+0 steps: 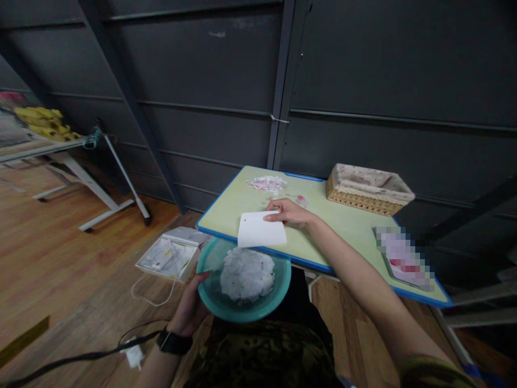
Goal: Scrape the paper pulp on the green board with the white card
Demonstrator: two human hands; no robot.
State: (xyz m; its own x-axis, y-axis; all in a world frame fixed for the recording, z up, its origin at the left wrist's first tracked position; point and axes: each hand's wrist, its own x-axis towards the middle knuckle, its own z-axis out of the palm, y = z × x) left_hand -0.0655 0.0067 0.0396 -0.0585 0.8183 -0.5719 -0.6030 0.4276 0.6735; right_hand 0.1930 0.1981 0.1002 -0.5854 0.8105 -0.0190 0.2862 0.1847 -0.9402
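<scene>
My left hand (193, 306) is closed round the left rim of a teal plastic strainer basket (210, 307), held just below the table's front edge. Whitish paper scraps (246, 275) are heaped inside it. Over the table's edge, my right hand (288, 212) pinches a white card (260, 229) with a small dark hole near one corner. The card's lower edge hangs above the basket's far rim. Behind the right hand, a pile of white and pink paper bits (267, 184) lies on the table.
The yellow-green table (319, 237) has a blue edge. A lined wicker basket (369, 188) stands at its back right, and a partly blurred flat object (404, 258) lies at the right. On the floor are an opened white box (169, 256), a cable (92, 355) and a white plug (133, 353).
</scene>
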